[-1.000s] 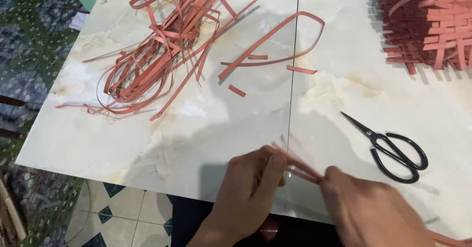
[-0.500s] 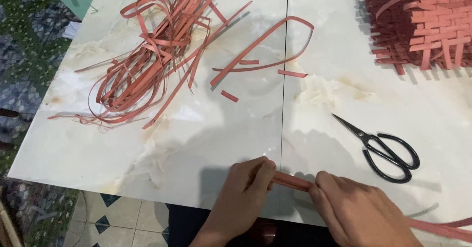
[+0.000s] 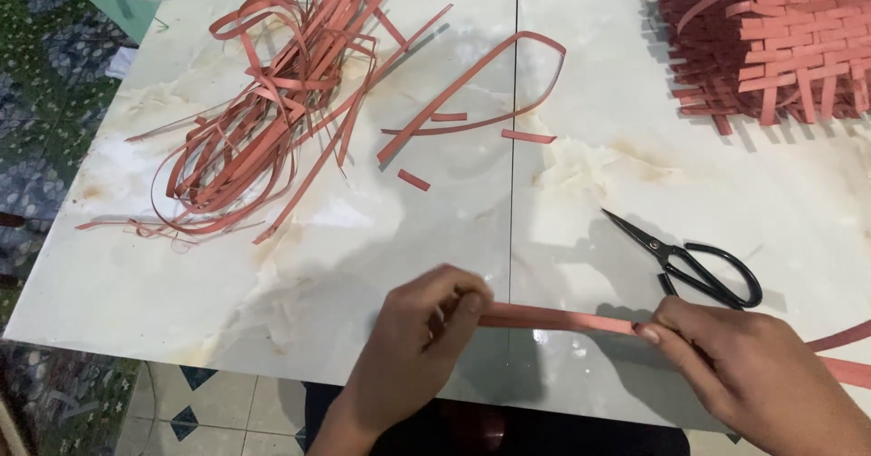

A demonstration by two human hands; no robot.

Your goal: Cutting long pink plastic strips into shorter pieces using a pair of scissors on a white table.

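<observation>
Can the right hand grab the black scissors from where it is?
Probably yes. The scissors lie flat on the table just above the right hand, with nothing between them. But that hand is pinching the red strip, so it would have to let go first.

White marble table, tangled red strips, black scissors, woven red mat

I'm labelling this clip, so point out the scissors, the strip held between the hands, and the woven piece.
scissors (image 3: 687, 264): head view, on the pivot where the blades meet the black handles.
held strip (image 3: 553, 319): head view, mid-span between both hands.
woven piece (image 3: 780, 39): head view, on its woven face.
</observation>
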